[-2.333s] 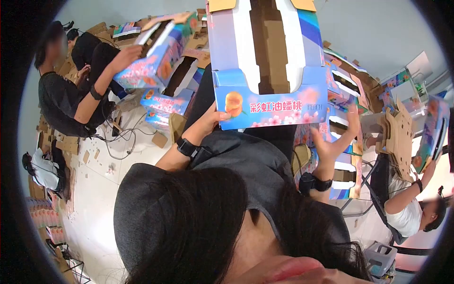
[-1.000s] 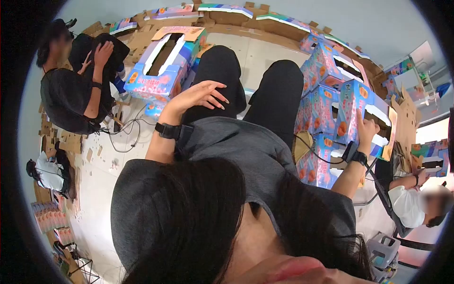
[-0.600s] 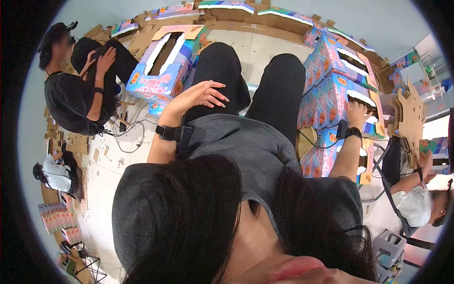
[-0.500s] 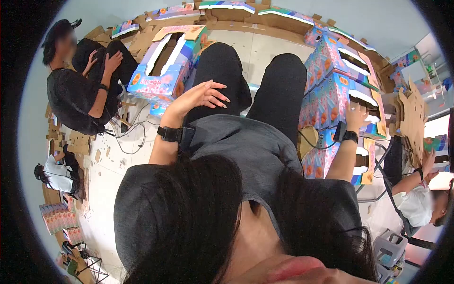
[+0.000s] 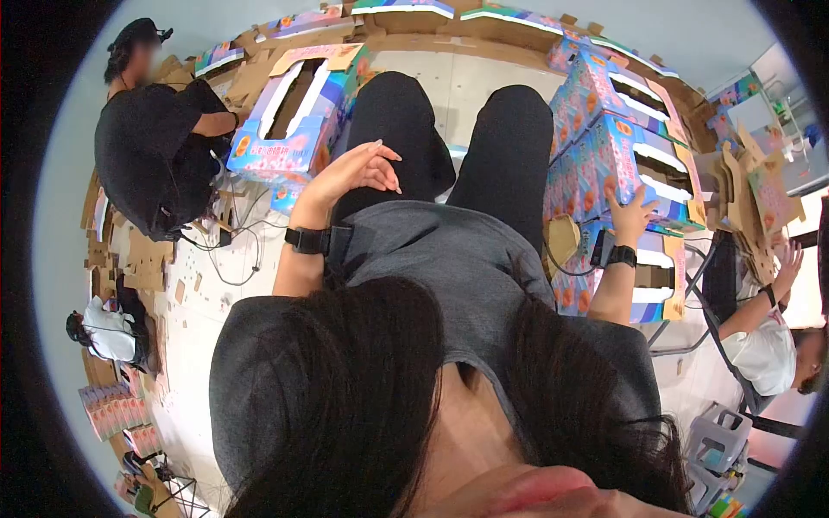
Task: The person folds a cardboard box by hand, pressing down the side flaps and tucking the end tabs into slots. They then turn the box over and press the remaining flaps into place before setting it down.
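Note:
My left hand [image 5: 361, 169] hovers by my left thigh with nothing in it, its fingers loosely bent but apart. On my right, my right hand [image 5: 630, 213] lies with fingers spread against the near end of a printed carton [image 5: 617, 160] in a stack. That carton is blue and pink, with a long opening along its top. Below it in the stack is another carton [image 5: 596, 237], near my right wrist. To the left of my knees stands a similar carton [image 5: 275, 154] with white flaps around its open slot.
A person in black [image 5: 155, 155] sits at the left, one in white [image 5: 764, 354] at the right. Cardboard pieces [image 5: 738, 207] stand beside the right stack. Cables [image 5: 237, 250] trail on the floor. A grey stool [image 5: 718, 436] is at lower right.
My right hand has come back from the carton's top opening to its near end. My left hand has shifted slightly left. The person in black has turned and moved their arms toward the left carton.

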{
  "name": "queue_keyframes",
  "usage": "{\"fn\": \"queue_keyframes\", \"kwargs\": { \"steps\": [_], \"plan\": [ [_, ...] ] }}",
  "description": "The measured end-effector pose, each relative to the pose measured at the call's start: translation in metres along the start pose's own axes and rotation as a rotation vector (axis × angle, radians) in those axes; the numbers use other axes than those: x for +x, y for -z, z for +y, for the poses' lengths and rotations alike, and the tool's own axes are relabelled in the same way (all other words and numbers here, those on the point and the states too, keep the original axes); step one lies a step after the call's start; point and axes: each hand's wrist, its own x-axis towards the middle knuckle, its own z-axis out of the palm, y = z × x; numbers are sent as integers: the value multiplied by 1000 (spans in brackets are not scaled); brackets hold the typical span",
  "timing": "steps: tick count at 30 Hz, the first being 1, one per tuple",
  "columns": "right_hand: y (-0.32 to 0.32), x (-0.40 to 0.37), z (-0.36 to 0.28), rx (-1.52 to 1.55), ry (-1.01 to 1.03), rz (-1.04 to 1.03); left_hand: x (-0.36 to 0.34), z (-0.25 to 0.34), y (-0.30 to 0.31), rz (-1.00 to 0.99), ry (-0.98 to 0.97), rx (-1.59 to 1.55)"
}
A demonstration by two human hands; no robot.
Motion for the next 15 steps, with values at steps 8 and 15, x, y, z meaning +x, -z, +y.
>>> {"fn": "queue_keyframes", "kwargs": {
  "steps": [8, 15],
  "plan": [
    [-17, 2, 14, 49, 61, 79, -1, -5, 0, 27, -59, -18],
    [1, -1, 0, 43, -1, -27, -3, -3, -3, 121, -103, -43]
  ]
}}
